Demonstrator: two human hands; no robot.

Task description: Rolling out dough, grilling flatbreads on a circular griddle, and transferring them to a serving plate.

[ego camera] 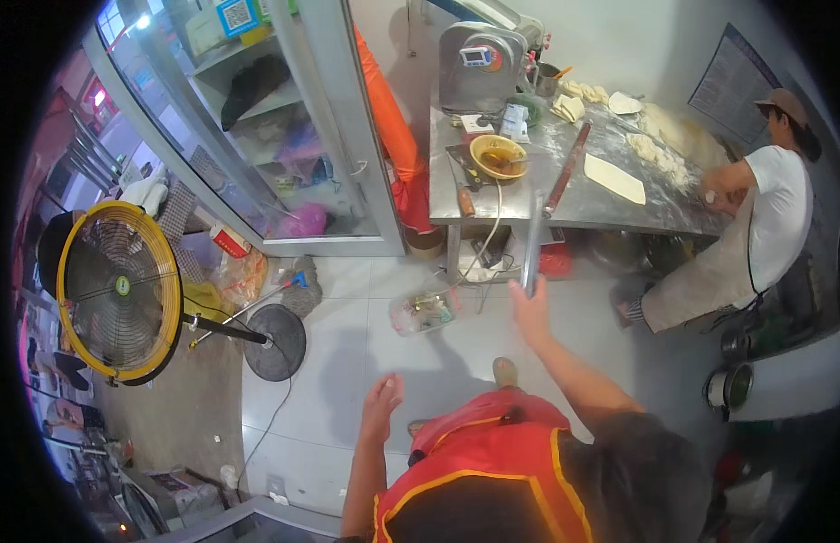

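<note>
My right hand (532, 309) is closed around one end of a long, narrow metal tool (532, 248), which points towards the steel worktable (521, 210); its exact kind is unclear. Loosely curled, my left hand (384, 400) hangs over the tiled floor with nothing visible in it. Beyond the metal tool, a reddish-brown rod (569, 167) lies on the table beside a flat sheet of dough (614, 178). A yellow bowl (499, 155) of brown liquid stands further left, near a wooden handle (466, 202) at the table's front edge.
A co-worker (776, 197) leans over the table's right end, hands near floury dough (657, 159). A dough machine (481, 68) stands at the back. On the floor are a plastic tub (423, 313), a yellow fan (121, 292) with a trailing cord (267, 417), and a mop (304, 288).
</note>
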